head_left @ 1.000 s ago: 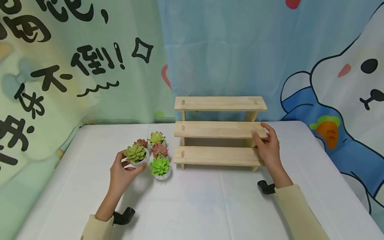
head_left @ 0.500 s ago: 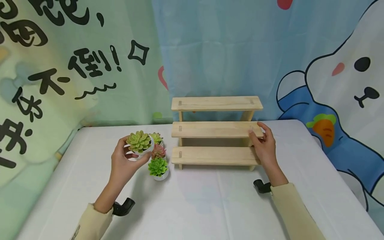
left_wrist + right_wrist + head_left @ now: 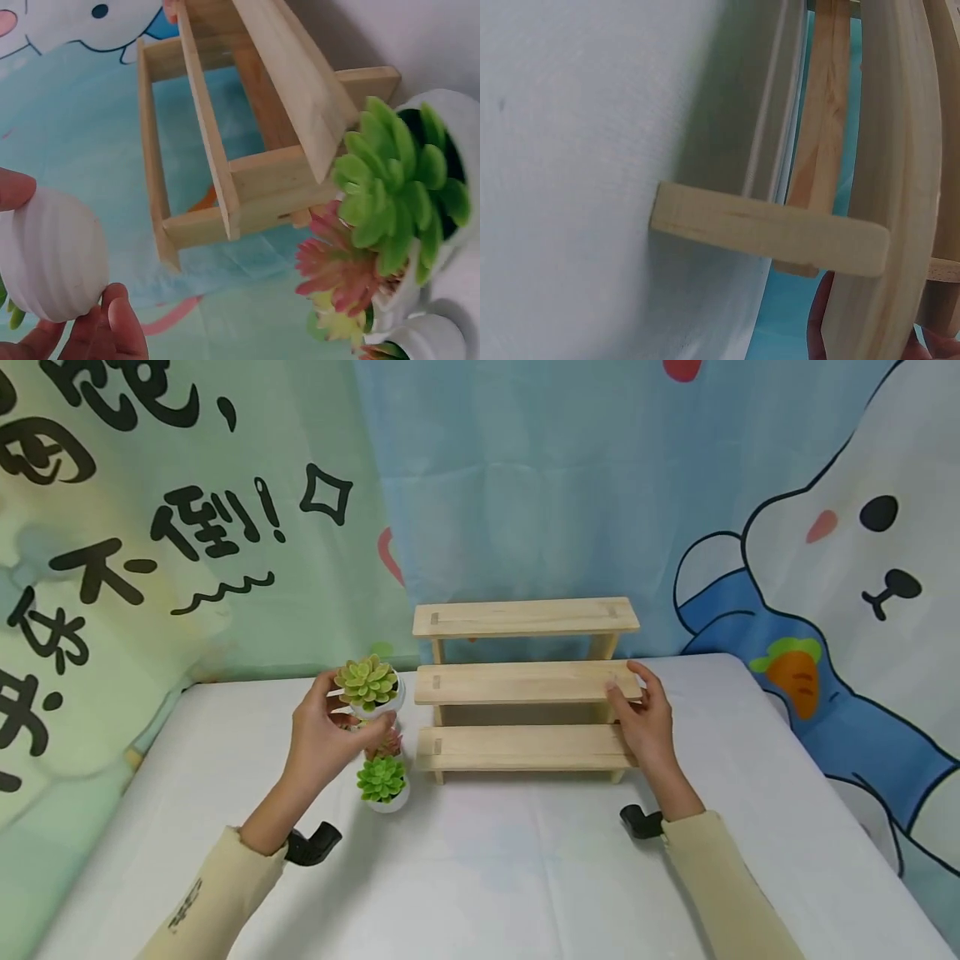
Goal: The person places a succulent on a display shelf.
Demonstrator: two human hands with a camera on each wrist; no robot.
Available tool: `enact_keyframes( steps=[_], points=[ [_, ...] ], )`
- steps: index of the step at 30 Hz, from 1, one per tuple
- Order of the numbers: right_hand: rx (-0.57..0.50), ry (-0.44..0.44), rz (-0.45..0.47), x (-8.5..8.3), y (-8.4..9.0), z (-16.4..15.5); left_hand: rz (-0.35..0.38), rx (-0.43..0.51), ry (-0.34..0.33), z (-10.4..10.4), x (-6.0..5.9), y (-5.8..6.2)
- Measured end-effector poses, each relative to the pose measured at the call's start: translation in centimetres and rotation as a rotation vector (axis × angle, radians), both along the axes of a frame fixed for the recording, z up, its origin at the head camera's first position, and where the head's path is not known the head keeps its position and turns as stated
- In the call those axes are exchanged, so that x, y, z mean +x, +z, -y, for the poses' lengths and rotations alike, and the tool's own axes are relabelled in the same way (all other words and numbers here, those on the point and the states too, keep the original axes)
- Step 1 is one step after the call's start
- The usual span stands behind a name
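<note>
In the head view my left hand (image 3: pixel 322 735) holds up a green succulent (image 3: pixel 367 682) in a small white pot, fingers and thumb around the pot's sides. The left wrist view shows that ribbed white pot (image 3: pixel 56 259) tilted, its leaves mostly hidden. A three-step wooden stand (image 3: pixel 517 683) is just to the right of it. My right hand (image 3: pixel 649 731) grips the right end of the middle step. Below the held pot, a bright green succulent (image 3: pixel 382 779) and a pink one (image 3: pixel 388 744) stand on the table, the pink one partly covered.
The left wrist view shows a yellow-green succulent (image 3: pixel 341 319) and another white pot (image 3: pixel 431 339) beside the pink one. White cloth covers the table (image 3: pixel 480 868). A printed curtain (image 3: pixel 525 485) hangs close behind the stand.
My left hand has lifted the potted succulent up and rightward, from beside the other pots to above them near the stand's left end. The right hand keeps its grip on the middle step.
</note>
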State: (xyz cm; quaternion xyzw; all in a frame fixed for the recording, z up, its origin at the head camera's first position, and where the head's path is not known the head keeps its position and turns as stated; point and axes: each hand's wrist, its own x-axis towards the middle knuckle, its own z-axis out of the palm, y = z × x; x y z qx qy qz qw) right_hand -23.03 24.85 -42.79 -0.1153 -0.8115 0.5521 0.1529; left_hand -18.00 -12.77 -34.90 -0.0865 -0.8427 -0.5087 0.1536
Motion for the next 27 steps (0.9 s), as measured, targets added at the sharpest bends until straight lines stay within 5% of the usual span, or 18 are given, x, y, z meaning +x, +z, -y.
enact_keyframes(
  steps=[11,27],
  points=[
    [-0.035,0.003,-0.007,0.1,0.7,-0.1,0.023,-0.011,-0.053,-2.1,-2.6,2.4],
    [-0.063,0.005,0.008,0.6,0.0,-0.5,0.051,-0.025,-0.092,-4.9,-5.1,2.5]
  ],
)
